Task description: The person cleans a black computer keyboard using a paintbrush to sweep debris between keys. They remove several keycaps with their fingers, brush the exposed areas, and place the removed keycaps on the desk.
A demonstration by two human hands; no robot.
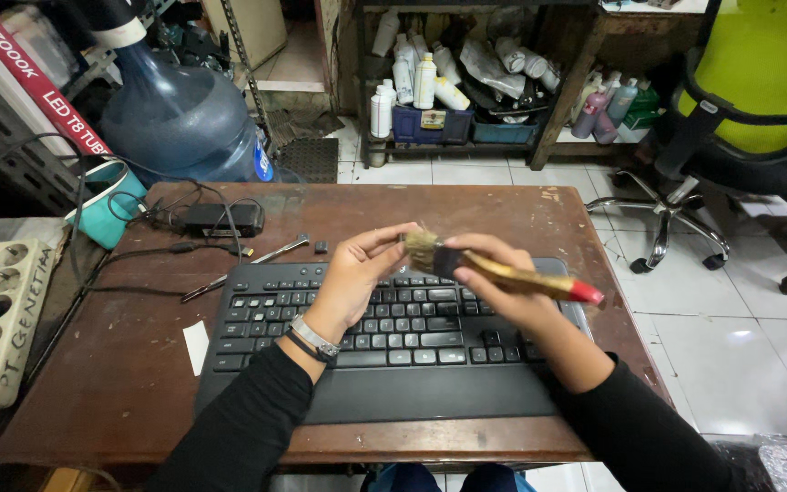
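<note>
Step in hand, by judgement: preparing brush bristles above keyboard prior to dusting.

- Right hand: fingers closed around paintbrush, held over black keyboard; wooden handle with red tip pointing right, bristles pointing left.
- Left hand: fingers curled, thumb and fingertips pinching bristle end; wristband at wrist.
- Keyboard lying flat on worn brown desk, centred before body.
- Loose black keycap on desk just behind keyboard, beside metal tool.

Next move, likely: lowering bristles to key rows; calls for light pressure and release of pinch by left hand.

Packages and signs:
- White plastic bottles upright on low shelf behind desk, above blue crate.
- Long red-and-white carton slanting at top left.
- Blue water jug behind desk.
- Cream power strip at left edge, handwriting on casing.
- White paper slip on desk, left of keyboard.
</note>
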